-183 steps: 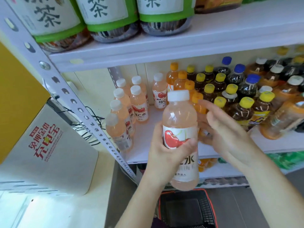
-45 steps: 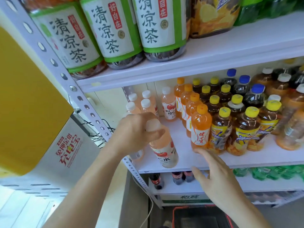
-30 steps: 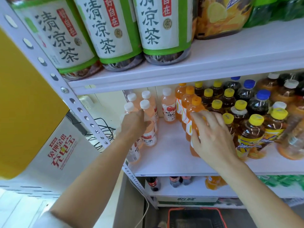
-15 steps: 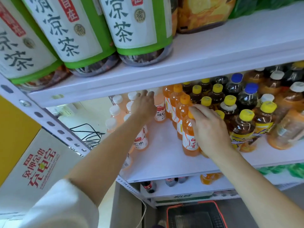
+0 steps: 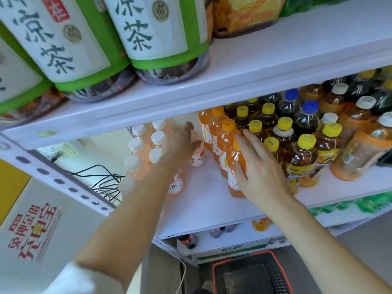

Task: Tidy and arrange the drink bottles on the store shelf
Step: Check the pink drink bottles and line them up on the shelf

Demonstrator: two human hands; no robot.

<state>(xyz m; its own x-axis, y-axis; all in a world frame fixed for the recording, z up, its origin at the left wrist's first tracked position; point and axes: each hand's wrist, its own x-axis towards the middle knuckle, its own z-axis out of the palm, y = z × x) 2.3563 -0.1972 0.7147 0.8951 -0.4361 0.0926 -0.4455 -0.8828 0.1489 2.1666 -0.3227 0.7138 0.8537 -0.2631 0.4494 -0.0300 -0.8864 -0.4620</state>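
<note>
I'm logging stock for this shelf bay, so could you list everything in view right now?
Pink drink bottles: about nine, white caps, middle shelf left.
Orange soda bottles: four in a row, middle shelf centre.
Dark tea bottles: many, yellow caps, right of orange.
Blue-capped bottles: two, dark, further back.
Large tea bottles: three, green labels, top shelf.
Shopping basket: one, red-rimmed, floor.
Cables: black, behind upright.
Left hand: at a rear pink bottle, blurred.
Right hand: on front orange bottle.

Retail shop: white metal shelving (image 5: 254, 66) stocked with rows of bottled drinks (image 5: 303, 153); shopping basket (image 5: 250, 274) on floor below.
</note>
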